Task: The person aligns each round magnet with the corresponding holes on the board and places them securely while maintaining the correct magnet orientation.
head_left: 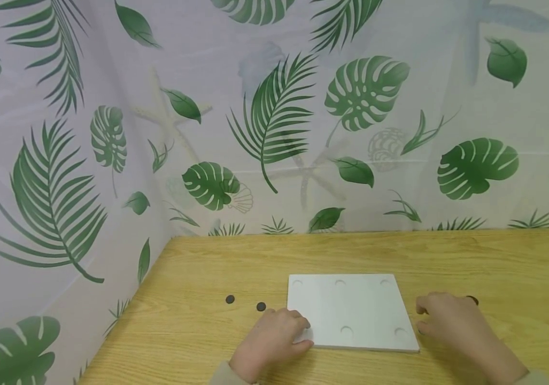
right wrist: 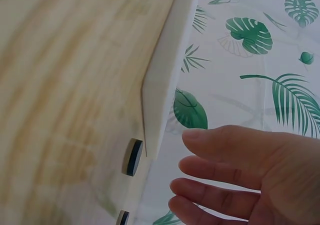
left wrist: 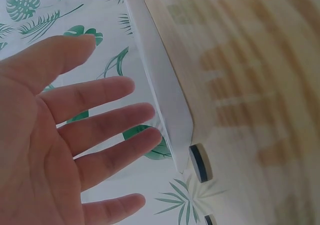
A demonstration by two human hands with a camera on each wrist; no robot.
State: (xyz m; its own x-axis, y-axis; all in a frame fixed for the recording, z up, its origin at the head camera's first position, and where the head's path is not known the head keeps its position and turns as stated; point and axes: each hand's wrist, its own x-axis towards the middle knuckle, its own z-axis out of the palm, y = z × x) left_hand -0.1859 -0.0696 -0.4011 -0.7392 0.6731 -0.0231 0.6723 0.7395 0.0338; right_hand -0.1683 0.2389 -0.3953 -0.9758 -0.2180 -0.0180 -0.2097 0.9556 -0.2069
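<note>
While the white board is lying on the wooden surface, well apart from its far edge, the left hand is hovering over the board's near left corner, its fingers spread, empty. Just beside the board's right edge, the right hand is hanging with loosely bent fingers, also empty. Two black discs are lying toward the surface's left edge, another disc partly behind the right hand.
</note>
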